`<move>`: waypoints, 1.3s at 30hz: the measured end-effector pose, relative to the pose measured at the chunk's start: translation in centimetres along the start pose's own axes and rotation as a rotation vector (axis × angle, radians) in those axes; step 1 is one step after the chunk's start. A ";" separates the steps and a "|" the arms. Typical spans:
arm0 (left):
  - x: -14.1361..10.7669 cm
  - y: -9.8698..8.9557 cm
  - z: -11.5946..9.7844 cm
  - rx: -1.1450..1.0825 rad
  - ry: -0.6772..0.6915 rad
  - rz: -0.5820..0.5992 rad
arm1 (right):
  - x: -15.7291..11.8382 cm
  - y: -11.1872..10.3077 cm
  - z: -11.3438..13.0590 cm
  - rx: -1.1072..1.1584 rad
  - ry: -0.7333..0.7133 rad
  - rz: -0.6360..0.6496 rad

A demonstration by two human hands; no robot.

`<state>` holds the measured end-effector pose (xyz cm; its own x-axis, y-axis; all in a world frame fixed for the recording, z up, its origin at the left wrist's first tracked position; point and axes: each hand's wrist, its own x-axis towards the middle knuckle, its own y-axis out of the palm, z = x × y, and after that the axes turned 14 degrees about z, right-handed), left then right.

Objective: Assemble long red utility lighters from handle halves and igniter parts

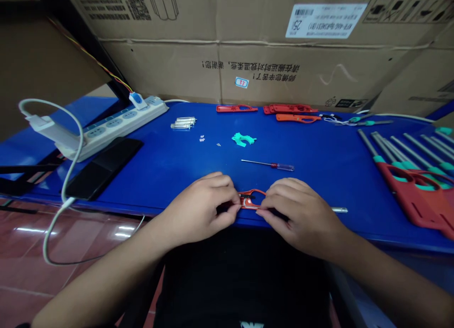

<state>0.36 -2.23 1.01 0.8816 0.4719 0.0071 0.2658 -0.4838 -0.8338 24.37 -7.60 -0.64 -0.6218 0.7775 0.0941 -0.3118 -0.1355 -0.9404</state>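
Observation:
At the near edge of the table, an orange-red plastic lighter handle shell [252,193] lies between my hands, with a black part and pale wire-like pieces inside it. My left hand [209,207] pinches the shell's left end, thumb and fingertips together. My right hand [301,209] is closed on its right end, with the fingers bent. A metal tube [339,209] sticks out beyond my right hand; its join with the shell is hidden. Just behind the hands lies a screwdriver [283,167] with a clear purple handle. Farther back are turquoise plastic pieces [244,139].
Clear small tubes [183,123] and tiny white bits [202,139] lie back left. Red shells [291,109] line the cardboard box [177,67]. Finished-looking lighters with metal rods [407,176] pile up right. A power strip [120,122] and black phone [104,169] sit left.

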 end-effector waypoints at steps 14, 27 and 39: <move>-0.2 -0.6 0.4 -0.044 0.011 0.040 | -0.7 -0.6 1.1 -0.111 0.020 -0.002; 0.0 -0.6 -0.1 0.079 0.011 0.148 | -0.7 -0.1 1.6 -0.060 0.110 -0.037; 1.4 -0.9 -1.0 -0.052 -0.019 0.184 | -0.7 -0.2 1.4 0.102 0.139 -0.027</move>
<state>1.73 -1.90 2.33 0.9099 0.3852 -0.1538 0.1207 -0.6006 -0.7904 23.89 -8.95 -0.04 -0.5090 0.8583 0.0656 -0.4024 -0.1698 -0.8996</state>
